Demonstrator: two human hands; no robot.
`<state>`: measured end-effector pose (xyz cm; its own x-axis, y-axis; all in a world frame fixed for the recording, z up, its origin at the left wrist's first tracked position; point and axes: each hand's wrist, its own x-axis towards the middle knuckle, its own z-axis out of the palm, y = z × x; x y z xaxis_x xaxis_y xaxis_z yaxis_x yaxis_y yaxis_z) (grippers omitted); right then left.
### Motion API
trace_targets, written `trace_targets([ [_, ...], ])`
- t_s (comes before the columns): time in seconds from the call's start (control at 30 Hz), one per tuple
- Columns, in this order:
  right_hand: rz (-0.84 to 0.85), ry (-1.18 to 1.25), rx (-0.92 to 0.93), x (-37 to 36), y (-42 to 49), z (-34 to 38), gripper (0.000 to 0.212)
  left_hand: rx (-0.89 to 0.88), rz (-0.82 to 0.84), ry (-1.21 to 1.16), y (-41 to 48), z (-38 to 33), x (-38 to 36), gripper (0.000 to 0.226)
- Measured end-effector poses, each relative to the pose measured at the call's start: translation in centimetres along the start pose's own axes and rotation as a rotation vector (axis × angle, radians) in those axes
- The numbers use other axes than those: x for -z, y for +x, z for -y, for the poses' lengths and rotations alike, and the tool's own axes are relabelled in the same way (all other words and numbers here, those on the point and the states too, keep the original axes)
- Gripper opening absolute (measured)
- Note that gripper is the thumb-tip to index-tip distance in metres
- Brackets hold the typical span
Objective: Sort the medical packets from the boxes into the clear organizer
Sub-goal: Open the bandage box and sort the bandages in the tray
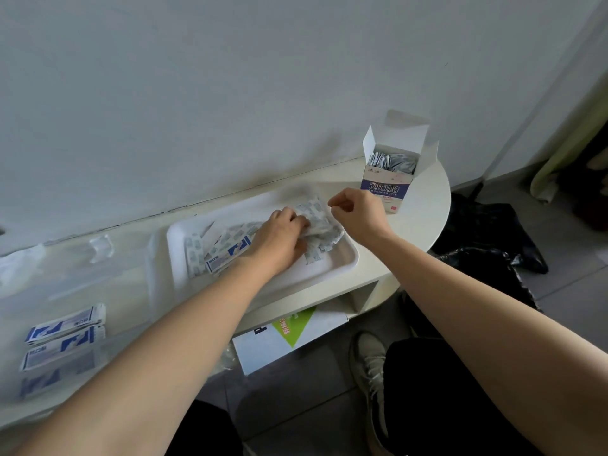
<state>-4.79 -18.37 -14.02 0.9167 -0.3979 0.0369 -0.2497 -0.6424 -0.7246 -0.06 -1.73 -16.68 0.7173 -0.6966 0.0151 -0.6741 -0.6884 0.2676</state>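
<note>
A white tray [342,258] on the table holds a loose heap of small bandage packets [320,222] and a larger blue-and-white packet [227,255]. My left hand [279,238] lies on the heap with its fingers curled round a bunch of the packets. My right hand [357,210] hovers just right of the heap, fingers curled; whether it pinches anything I cannot tell. An open white-and-blue box [391,179] full of packets stands at the back right. The clear organizer [98,274] lies to the left, with blue-and-white packets [65,327] in its near part.
The white table [424,205] stands against a grey wall and ends in a rounded right edge. A shelf under it holds a white and green carton [289,334]. A black bag [487,238] lies on the floor at the right. My shoe [370,360] shows below.
</note>
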Motion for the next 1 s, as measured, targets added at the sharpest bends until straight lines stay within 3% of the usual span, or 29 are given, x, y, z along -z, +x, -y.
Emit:
trace_targets([
  [0.17,-0.057,-0.05,-0.095,0.6,1.3,-1.6,0.027,0.02,-0.048,0.054,0.7,0.2,0.2,0.046],
  [0.33,0.06,-0.373,-0.139,0.0,1.1,-3.9,0.044,-0.02,-0.096,0.02,0.7,0.6,0.3,0.041],
  [0.6,0.006,-0.412,-0.05,-0.2,1.2,-4.0,0.03,-0.022,-0.079,0.001,0.6,0.9,0.1,0.037],
  [0.7,0.037,-0.356,-0.105,-0.2,1.2,-4.3,0.018,-0.018,-0.075,0.001,0.4,0.8,0.1,0.037],
  [0.77,0.066,-0.307,-0.131,0.0,1.2,-4.8,0.026,-0.013,-0.079,0.009,0.4,0.8,0.1,0.038],
  [0.87,-0.003,-0.139,-0.118,0.4,1.1,-4.5,0.016,-0.006,-0.05,0.017,0.4,0.9,0.0,0.044],
  [0.93,-0.087,-0.036,-0.042,0.7,1.1,-3.5,0.015,0.016,-0.036,-0.017,0.5,0.9,0.2,0.05],
  [1.0,-0.12,-0.016,0.112,0.7,1.1,-2.2,0.013,0.1,-0.085,-0.211,0.5,0.6,0.9,0.043],
])
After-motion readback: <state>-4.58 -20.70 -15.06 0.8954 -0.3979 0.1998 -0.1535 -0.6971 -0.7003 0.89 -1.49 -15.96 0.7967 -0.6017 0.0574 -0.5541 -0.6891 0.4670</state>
